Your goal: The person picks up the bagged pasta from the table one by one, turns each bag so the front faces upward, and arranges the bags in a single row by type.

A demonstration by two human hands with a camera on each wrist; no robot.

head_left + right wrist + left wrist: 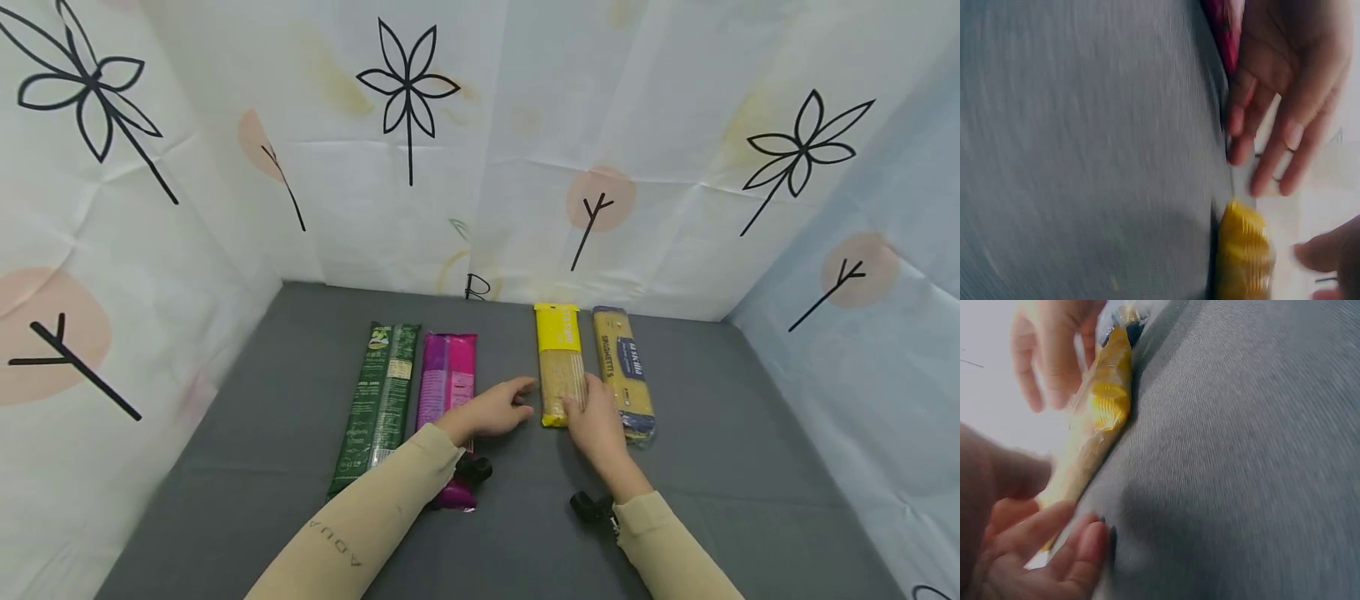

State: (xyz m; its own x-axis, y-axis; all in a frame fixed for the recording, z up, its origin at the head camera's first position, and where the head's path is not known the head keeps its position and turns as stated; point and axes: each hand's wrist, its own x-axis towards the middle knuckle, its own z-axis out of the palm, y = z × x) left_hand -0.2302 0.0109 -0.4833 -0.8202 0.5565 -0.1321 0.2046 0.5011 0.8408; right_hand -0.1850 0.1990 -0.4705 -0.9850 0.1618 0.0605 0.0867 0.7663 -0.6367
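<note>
A clear-and-yellow pack of long dry noodles point(557, 333) lies on the grey cloth, right of centre in the head view. My right hand point(596, 417) is over its lower right edge, thumb at the near end and fingers loosely extended along the side. In the right wrist view, a gap shows between that thumb point(1319, 250) and the pack. Just left of the pack is my left hand point(498, 408), fingers relaxed and pointing toward it, holding nothing. A blue-labelled spaghetti pack point(628, 367) lies beside it, partly behind the right hand.
To the left lie a magenta-purple pack point(448, 375), partly under the left forearm in the head view, and a long dark green pack point(378, 400). Patterned white cloth walls point(525, 167) enclose the grey surface point(720, 450) at the back and sides.
</note>
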